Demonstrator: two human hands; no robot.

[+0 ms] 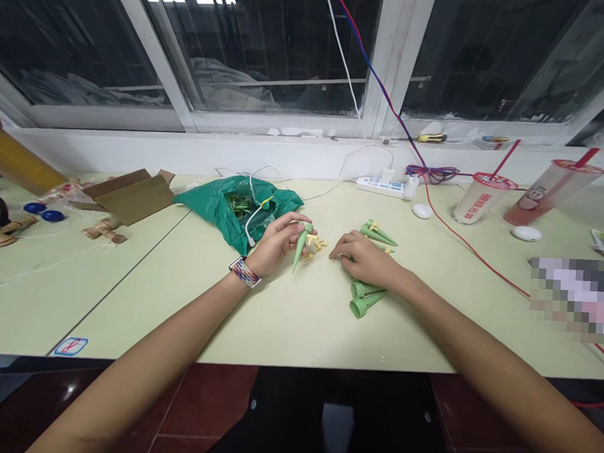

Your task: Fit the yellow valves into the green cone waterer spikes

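Note:
My left hand (277,242) is closed on a green cone-shaped spike (300,248), its point aimed down at the pale table (288,319). Small yellow plastic parts (315,245) lie just right of that spike. My right hand (363,257) rests palm down on the table with fingers curled, fingertips pinched near the yellow parts; what it pinches is too small to make out. More green spikes lie behind it (378,234) and under its wrist (365,297).
A green plastic bag (223,206) with a white cable lies behind my left hand. A cardboard box (128,193) and wooden toys sit at the left. A power strip (386,185), red cable, two drink cups (478,197) and white pebble-like objects stand at the right.

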